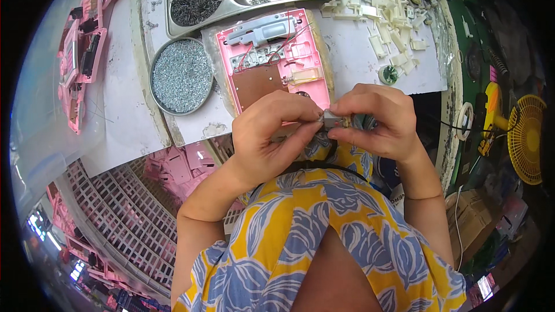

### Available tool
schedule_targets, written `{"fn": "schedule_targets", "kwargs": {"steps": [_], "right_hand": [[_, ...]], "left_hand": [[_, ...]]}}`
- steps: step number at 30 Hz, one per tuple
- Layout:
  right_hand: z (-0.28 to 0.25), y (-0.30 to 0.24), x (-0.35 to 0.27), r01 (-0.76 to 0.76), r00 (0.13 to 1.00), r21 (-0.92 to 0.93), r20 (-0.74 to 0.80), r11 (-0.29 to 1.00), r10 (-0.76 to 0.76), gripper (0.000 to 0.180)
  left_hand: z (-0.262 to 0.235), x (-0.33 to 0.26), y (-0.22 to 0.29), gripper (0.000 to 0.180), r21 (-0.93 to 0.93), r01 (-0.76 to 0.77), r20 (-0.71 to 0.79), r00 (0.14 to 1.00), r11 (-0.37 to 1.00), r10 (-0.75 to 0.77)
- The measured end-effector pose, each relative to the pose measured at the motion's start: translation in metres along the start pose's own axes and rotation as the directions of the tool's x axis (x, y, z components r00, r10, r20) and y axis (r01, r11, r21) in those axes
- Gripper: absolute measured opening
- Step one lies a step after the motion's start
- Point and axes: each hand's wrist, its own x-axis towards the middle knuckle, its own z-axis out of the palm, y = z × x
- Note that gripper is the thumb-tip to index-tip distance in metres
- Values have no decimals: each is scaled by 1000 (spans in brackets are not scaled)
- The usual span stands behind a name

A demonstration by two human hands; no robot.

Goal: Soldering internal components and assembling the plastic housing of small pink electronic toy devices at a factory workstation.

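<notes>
Close to my body, near the front edge of the table, my two hands meet. My right hand (386,117) pinches a small grey block-shaped part (332,119) between thumb and fingers. My left hand (269,130) is closed in a pinch at the left end of that part; anything tiny between those fingertips is too small to make out. Just beyond the hands lies an open pink plastic housing (315,89), fitted with a grey latch-like piece (269,30), red wires, a brown board (255,85) and a clear-yellowish block (305,75). My left hand hides its near corner.
A round dish of small silvery pieces (181,75) stands left of the housing. Behind is a metal tray (231,8) with dark and silvery springs. White plastic parts (387,20) are heaped at the back right. Pink housings (87,52) lie far left; a yellow fan (526,138) stands far right.
</notes>
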Motion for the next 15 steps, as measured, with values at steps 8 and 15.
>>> {"fn": "schedule_targets", "kwargs": {"steps": [8, 15], "right_hand": [[4, -3, 0, 57, 998, -44, -19, 997, -58, 37], [-1, -6, 0, 64, 998, -131, 24, 989, -62, 33]], "left_hand": [[-1, -1, 1, 21, 80, -30, 45, 999, 996, 27], [3, -5, -2, 21, 90, -4, 23, 1000, 996, 2]]}}
